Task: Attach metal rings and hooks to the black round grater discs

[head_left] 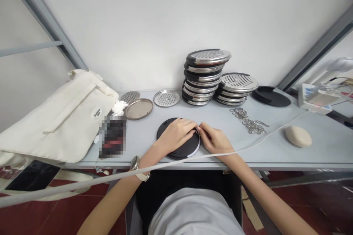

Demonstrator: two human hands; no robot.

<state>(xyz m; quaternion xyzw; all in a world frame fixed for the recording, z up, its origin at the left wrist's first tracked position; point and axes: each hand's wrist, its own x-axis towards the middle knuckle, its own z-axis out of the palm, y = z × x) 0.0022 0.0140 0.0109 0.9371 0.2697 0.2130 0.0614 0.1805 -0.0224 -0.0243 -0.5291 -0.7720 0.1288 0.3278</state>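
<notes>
A round black plastic disc [182,148] with a pale metal rim showing at its lower right lies at the table's front edge. It resembles the underside of the round graters stacked behind. My left hand [176,136] rests across its top, fingers together and curled over the right side, holding it. At that side my right hand [215,138] is closed in a pinch on a small shiny metal loop [198,132], whose far end is hidden by the fingertips. Farther right is a pile of similar metal wire loops [249,121].
Round graters [202,77] with black rims form a tall stack, beside a shorter stack [238,82]. Loose metal discs [166,98], a black tray [271,96], a beige rounded object [298,136] and a white bag [60,117] lie around. A white cable [171,163] crosses in front.
</notes>
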